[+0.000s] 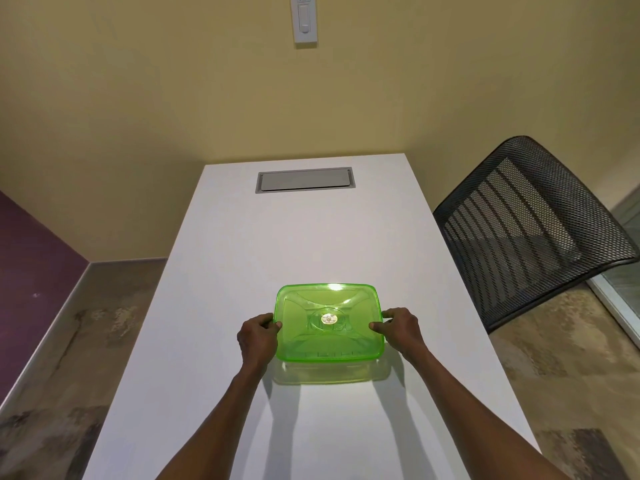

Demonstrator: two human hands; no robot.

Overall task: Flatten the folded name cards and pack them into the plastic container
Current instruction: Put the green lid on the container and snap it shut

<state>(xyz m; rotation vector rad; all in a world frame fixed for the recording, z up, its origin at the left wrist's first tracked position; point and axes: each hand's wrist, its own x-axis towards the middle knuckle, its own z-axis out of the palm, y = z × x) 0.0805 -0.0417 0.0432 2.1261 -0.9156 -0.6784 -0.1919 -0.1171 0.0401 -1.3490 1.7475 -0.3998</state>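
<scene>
Your left hand (pixel 258 336) pinches the left edge of the green lid (pixel 329 322), your right hand (pixel 401 329) pinches the right edge, thumbs on top, fingers curled under the rim. The lid sits over the clear plastic container (pixel 332 374), near you on the white worktop (pixel 311 237). Risk now: pull unevenly and one corner may stay snapped, so the container lifts or skids with it. No name cards are visible, and whether any lie inside I cannot tell. Count: two hands, one lid, one container, one cable hatch (pixel 304 180), one mesh chair (pixel 530 230).
</scene>
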